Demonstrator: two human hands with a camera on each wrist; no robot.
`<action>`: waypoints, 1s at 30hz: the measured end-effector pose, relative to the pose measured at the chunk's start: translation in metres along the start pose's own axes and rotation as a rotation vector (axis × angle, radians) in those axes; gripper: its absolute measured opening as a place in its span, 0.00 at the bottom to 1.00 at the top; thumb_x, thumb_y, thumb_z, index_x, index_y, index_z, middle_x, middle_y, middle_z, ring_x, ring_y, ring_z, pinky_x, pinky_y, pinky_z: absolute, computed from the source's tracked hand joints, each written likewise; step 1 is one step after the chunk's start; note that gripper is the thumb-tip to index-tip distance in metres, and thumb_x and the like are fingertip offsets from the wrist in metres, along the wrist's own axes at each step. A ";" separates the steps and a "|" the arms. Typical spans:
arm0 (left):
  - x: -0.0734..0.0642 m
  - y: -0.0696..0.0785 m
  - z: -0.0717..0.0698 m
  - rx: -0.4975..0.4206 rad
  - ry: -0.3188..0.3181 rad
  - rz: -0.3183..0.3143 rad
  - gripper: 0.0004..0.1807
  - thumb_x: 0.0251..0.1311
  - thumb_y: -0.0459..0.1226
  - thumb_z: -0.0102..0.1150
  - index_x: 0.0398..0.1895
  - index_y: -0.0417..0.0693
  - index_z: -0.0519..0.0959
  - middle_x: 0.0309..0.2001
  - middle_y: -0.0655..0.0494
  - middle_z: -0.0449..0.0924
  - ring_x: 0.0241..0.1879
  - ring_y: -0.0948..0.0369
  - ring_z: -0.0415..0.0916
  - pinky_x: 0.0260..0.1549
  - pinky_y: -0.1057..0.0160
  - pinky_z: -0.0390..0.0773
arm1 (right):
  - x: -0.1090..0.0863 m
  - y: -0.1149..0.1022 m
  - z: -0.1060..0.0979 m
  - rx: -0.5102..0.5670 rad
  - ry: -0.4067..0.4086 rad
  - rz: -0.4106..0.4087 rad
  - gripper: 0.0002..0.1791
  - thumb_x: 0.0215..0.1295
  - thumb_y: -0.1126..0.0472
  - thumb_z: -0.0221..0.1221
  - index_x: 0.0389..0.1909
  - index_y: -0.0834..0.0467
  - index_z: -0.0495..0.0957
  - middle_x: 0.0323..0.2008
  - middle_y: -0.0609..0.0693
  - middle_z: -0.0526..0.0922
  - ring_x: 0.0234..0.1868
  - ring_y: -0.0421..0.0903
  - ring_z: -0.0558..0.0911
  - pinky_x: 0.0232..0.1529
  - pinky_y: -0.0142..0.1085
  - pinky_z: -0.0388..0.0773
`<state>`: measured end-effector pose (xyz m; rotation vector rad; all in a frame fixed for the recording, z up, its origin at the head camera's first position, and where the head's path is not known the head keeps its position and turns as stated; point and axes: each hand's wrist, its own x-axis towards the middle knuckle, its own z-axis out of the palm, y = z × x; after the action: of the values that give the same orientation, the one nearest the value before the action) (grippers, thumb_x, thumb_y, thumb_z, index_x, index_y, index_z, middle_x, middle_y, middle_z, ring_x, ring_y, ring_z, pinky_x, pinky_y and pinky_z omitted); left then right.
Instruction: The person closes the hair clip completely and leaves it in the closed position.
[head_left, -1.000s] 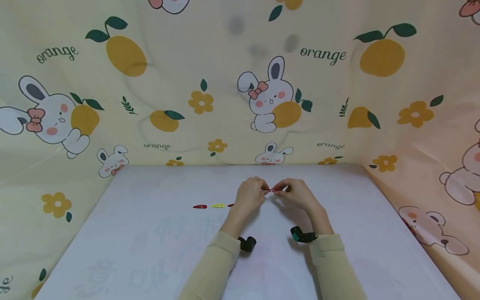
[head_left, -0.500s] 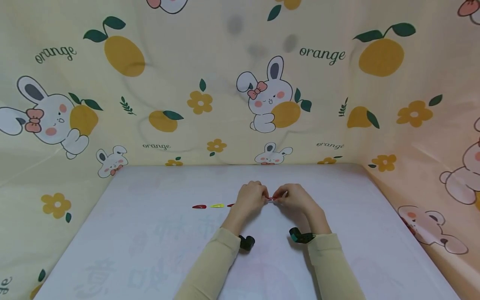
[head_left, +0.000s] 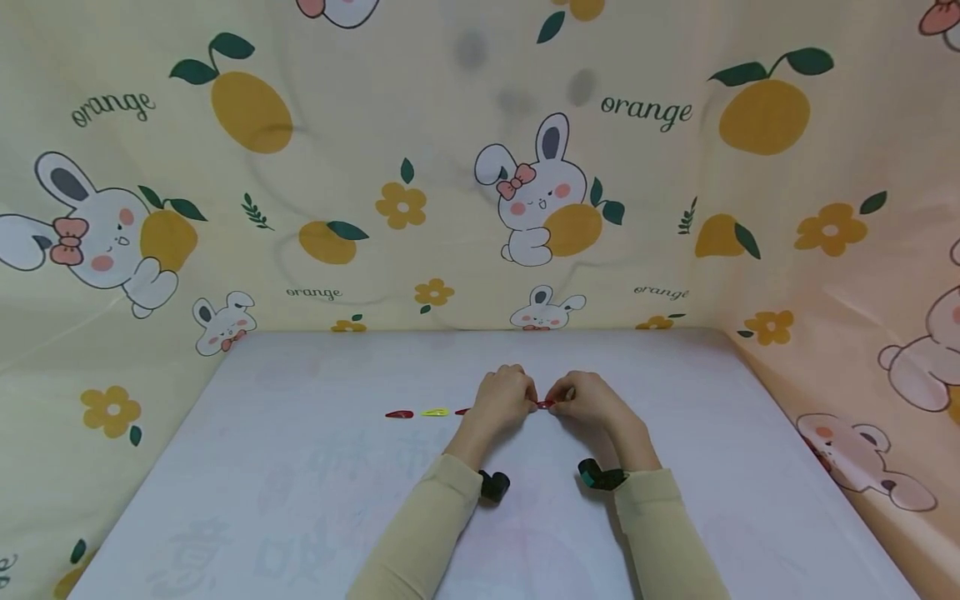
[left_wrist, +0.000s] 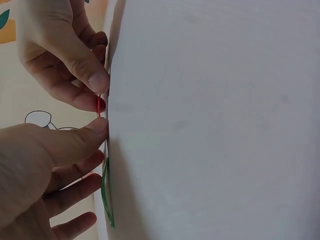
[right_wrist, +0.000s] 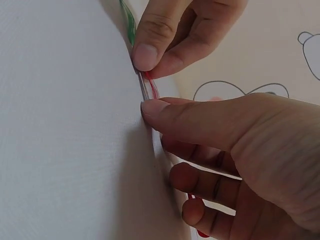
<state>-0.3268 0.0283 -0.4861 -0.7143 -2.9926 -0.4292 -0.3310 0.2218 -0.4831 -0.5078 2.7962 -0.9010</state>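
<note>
Between my two hands is a red snap hair clip point(head_left: 544, 405), close over the white table. Finger and thumb of my left hand point(head_left: 506, 402) pinch one end, and those of my right hand point(head_left: 594, 402) pinch the other. In the right wrist view the red clip point(right_wrist: 152, 87) bridges the gap between the thumbs. A green hair clip point(left_wrist: 105, 195) lies on the table beside my left fingers; my left hand hides it in the head view. Left of that hand lie a red clip point(head_left: 400, 414), a yellow clip point(head_left: 435, 412) and another red clip point(head_left: 462, 412), partly covered.
The white table point(head_left: 315, 500) extends around the hands, with faint marks on its surface. A printed cloth point(head_left: 450, 125) hangs behind and at both sides. Something small and red point(right_wrist: 202, 233) shows behind my right fingers. Dark cameras point(head_left: 494, 487) are strapped at the wrists.
Both hands have come down and nearer to me with the red hair clip between them, level with the row at the left. The clips in the row have stayed put.
</note>
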 end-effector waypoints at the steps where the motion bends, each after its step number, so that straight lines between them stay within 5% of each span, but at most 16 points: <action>1: 0.000 0.000 0.000 0.000 -0.001 -0.002 0.04 0.63 0.45 0.73 0.37 0.58 0.90 0.38 0.61 0.80 0.44 0.58 0.77 0.45 0.55 0.77 | 0.000 0.000 0.000 0.007 -0.004 0.006 0.04 0.63 0.65 0.70 0.38 0.56 0.89 0.36 0.47 0.85 0.40 0.47 0.81 0.46 0.46 0.78; 20: -0.003 0.000 -0.002 -0.033 0.001 -0.019 0.05 0.65 0.45 0.71 0.40 0.57 0.90 0.43 0.60 0.81 0.48 0.58 0.77 0.49 0.54 0.77 | -0.005 -0.003 -0.005 0.043 0.023 0.021 0.13 0.63 0.66 0.69 0.49 0.58 0.87 0.40 0.50 0.84 0.38 0.48 0.78 0.41 0.42 0.76; 30: -0.010 -0.002 -0.004 -0.031 -0.001 -0.029 0.08 0.68 0.46 0.67 0.45 0.56 0.89 0.47 0.60 0.84 0.50 0.57 0.78 0.52 0.53 0.78 | -0.013 -0.001 -0.010 0.081 0.285 -0.024 0.15 0.73 0.59 0.63 0.57 0.59 0.84 0.54 0.57 0.86 0.50 0.56 0.84 0.50 0.52 0.81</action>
<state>-0.3188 0.0212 -0.4842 -0.6742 -3.0076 -0.4778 -0.3215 0.2308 -0.4736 -0.4321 2.9928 -1.1708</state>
